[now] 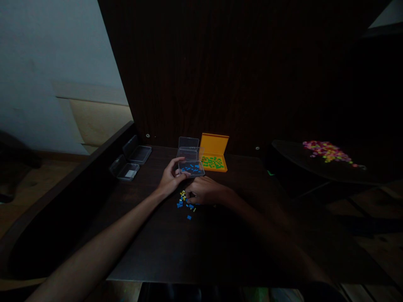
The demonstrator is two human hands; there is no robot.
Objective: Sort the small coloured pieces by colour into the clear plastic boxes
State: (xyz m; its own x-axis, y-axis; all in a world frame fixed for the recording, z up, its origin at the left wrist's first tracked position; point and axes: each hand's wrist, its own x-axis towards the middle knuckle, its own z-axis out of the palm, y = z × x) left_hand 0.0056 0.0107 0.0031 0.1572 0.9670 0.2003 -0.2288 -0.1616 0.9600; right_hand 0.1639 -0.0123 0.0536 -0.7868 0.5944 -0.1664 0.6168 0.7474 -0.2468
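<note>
My left hand grips the near left side of a clear plastic box, its lid raised at the back. Small blue pieces lie scattered inside it. Just below the box, my right hand is bent down over a loose pile of small blue and yellow pieces on the dark table. Its fingers are curled together at the pile's edge; whether a piece is between them is too small and dark to see. One blue piece lies apart, nearer to me.
Behind the box stands an open orange case with many green pieces. Two open clear boxes sit at the left by the table's raised side panel. On a dark surface at right lies a heap of pink and yellow bits.
</note>
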